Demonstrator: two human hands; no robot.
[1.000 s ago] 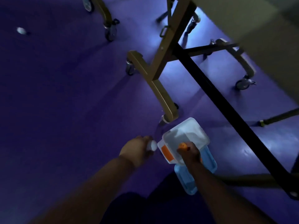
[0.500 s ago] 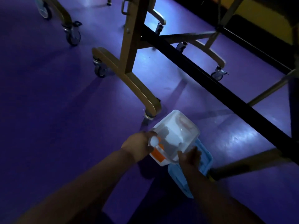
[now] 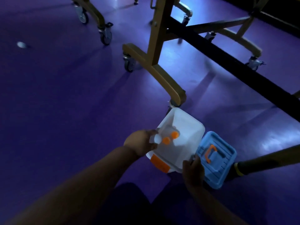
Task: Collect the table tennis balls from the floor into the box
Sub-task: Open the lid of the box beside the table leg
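A clear plastic box (image 3: 193, 125) with orange latches sits tilted on the purple floor, its mouth turned toward me. Two orange balls (image 3: 170, 138) lie inside it. My left hand (image 3: 140, 143) is at the box's left rim, fingers closed on a white ball (image 3: 157, 139) held just over the opening. My right hand (image 3: 192, 172) grips the box's near right corner. The blue lid (image 3: 217, 159) with an orange handle lies beside the box on the right. Another white ball (image 3: 21, 44) rests on the floor far to the left.
A table tennis table's gold metal legs (image 3: 164, 73) with caster wheels (image 3: 129, 64) stand just beyond the box. A black crossbar (image 3: 235, 69) runs diagonally to the right. A dark leg with a yellow band (image 3: 259, 164) lies to the right of the lid.
The box has tipped more toward me and two orange balls now show inside. My right hand slid from the lid area to the box's corner. My left hand stays at the rim with the white ball.
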